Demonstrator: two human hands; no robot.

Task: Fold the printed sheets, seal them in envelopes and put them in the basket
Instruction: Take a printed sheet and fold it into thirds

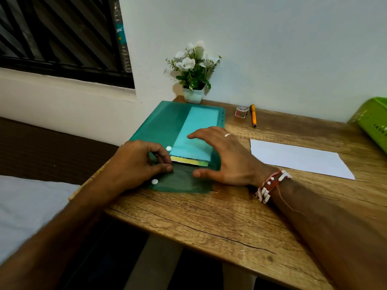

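1. Near the desk's (209, 216) left edge, I see the left hand (138, 164) knuckles up, fingers curled, with thumb and forefinger pinching the flap (184, 183) of the green folder (167, 122).
2. The flap lies opened toward the near edge. One white snap stud (154, 181) sits on it and a second stud (168, 148) on the folder body, just beside the left knuckles.
3. The right hand (226, 158) arches wide over the folder mouth, fingers spread and gripping nothing, its thumb lying along the flap. I cannot tell whether the fingertips touch the plastic.
4. A ring (227, 135) shows on one right finger and a red and white beaded band (270, 185) on that wrist.
5. The pale sheets (194, 132) are inside the folder, with a yellow-edged sheet (189, 161) showing at its mouth. Its print is too small to read.
6. A white paper (297, 158) lies flat toward the right edge, and the green basket (374, 122) stands at the far right corner.
7. Along the far edge stand a potted plant (193, 95), a tape roll (241, 111) and an orange pen (253, 115).
8. Off the desk, a bottle (122, 38) by the window has a label on which I can read only "ure".
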